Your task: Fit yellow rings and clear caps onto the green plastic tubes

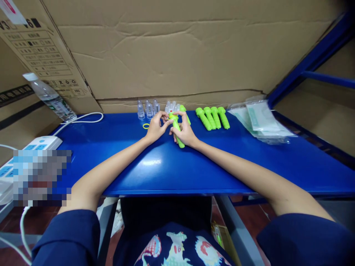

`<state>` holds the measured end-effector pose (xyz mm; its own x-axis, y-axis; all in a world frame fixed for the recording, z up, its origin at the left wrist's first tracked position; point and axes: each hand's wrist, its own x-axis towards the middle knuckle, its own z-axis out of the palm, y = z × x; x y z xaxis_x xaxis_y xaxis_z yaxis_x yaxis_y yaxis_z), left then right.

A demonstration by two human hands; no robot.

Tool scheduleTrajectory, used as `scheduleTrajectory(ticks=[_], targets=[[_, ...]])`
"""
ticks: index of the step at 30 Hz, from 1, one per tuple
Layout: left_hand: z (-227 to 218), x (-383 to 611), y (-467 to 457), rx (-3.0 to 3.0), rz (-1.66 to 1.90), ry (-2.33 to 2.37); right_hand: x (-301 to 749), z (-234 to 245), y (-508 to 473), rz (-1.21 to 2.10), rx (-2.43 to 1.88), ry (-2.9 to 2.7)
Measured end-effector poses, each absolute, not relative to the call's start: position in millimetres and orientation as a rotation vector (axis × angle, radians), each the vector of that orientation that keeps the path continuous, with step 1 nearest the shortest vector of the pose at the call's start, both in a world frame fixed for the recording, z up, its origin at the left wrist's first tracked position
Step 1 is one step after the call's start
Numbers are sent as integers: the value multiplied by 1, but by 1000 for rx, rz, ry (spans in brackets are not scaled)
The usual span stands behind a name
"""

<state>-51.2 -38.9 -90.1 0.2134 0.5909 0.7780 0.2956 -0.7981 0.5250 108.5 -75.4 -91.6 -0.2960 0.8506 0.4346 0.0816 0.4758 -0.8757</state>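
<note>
A bright green plastic handle, shaped like a small torch body, slants between my hands over the blue table. My right hand is closed around its grip, index finger up at the wider top. My left hand pinches that top end between thumb and fingers, which partly hide it. A yellow-green ring lies just left of my left fingers. Behind stand several clear bottle-shaped plastic pieces. Beyond my hands are more clear pieces and another green handle, both partly covered.
Several green handles lie in a row to the right, beside clear plastic bags. At left are a water bottle, a white power strip and a white cable. Cardboard walls the back of the blue table.
</note>
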Motion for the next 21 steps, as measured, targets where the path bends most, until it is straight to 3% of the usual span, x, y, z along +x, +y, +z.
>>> scheduleTrajectory(ticks=[21], targets=[[-91,-56,-35,2275,1487,822,111,-89,-73,1010,-822,-1674]])
